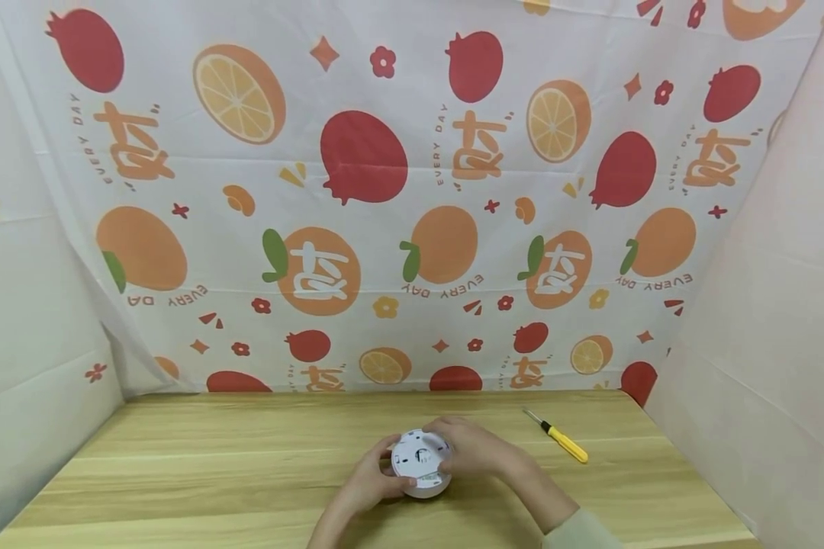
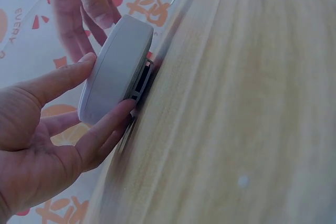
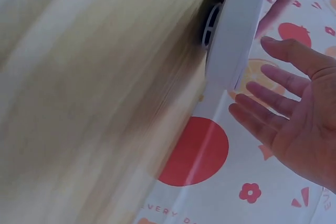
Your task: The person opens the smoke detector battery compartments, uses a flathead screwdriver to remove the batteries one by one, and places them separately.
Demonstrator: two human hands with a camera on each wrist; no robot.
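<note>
A round white smoke detector [image 1: 409, 450] is tilted close over the table, its slotted back plate facing up in the head view. My left hand [image 1: 374, 479] grips its left side; in the left wrist view the thumb lies at the back edge and fingers reach under the vented front of the detector [image 2: 118, 66]. On the other side is my right hand [image 1: 479, 450], overlapping the detector's edge in the head view. The right wrist view shows a gap between the detector [image 3: 233, 40] and the spread fingers of the right hand [image 3: 307, 108].
A screwdriver [image 1: 566, 444] with a yellow handle lies on the wooden table [image 1: 247, 457], to the right of the hands. Fruit-printed cloth [image 1: 384, 343] hangs along the table's back edge, and pale cloth walls stand at both sides.
</note>
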